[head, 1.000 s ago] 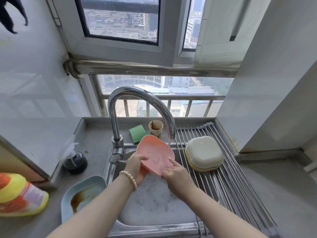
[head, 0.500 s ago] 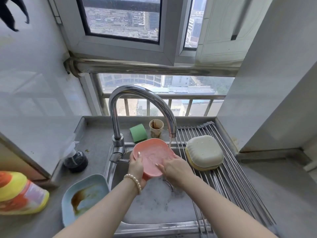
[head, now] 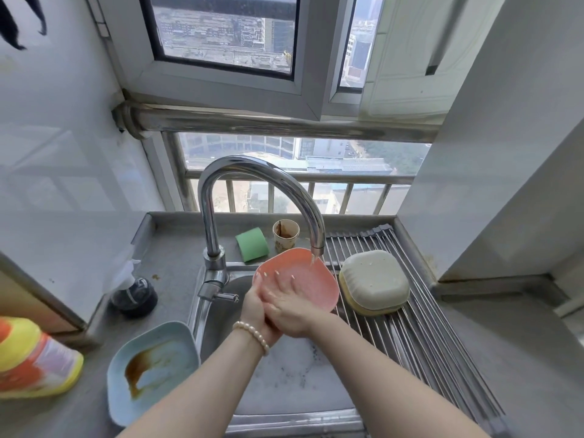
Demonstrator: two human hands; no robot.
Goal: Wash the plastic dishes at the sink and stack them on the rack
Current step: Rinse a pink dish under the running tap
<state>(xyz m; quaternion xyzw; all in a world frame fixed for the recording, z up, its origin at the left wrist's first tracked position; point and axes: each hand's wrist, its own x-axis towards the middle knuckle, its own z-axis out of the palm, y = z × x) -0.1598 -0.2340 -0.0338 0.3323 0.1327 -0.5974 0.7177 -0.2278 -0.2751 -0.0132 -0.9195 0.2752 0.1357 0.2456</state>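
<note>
A green sponge (head: 252,244) lies on the counter (head: 172,248) behind the grip, a stained paper cup (head: 285,235) just beside it. A dark bottle (head: 134,297) stands well left of the grip, and a yellow-orange detergent bottle (head: 31,363) lies farther left, nearer the viewer. Windows (head: 221,30) rise behind.

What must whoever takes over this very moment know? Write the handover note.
Left hand: holds the pink dish tilted under the running faucet; its grip is mostly hidden behind the right hand.
Right hand: fingers flat and spread on the dish's inner face, rubbing it.
Done: the cream dish lies upside down on the rack, with a yellow one under it.
Left: finish rinsing the pink dish and rack it. Then wash the blue dish, brown-stained, on the counter left of the sink.
</note>
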